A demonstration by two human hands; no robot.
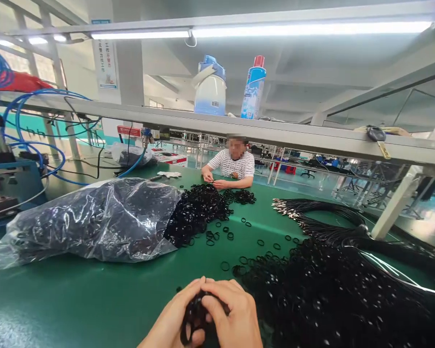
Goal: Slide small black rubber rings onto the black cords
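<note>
At the far left, a large clear plastic bag [90, 222] lies on its side on the smooth green worktop [76, 299], its open mouth turned right and a heap of small black rubber rings [197, 210] spilling from it. Loose rings of the same kind are scattered thinly across the middle of the worktop.

At the near edge, a small bunch of black rubber rings [194, 316] is gripped between both hands. The left hand [176, 319] is curled under and around the bunch from the left, fingers closed on it. The right hand [234, 314] is folded over it from the right, fingers bent and pinching the top of the bunch, so neither hand is nearer than the other. The bunch hangs roughly upright between the palms; the rings look thin, matt and flexible.

Just right of the hands, a broad mound of black rings [333, 295] is piled, touching a bundle of long black cables with metal ends [322, 215] that runs from far left to near right.

At the far side of the worktop, a person in a striped shirt [234, 164] is seated, hands together.
</note>
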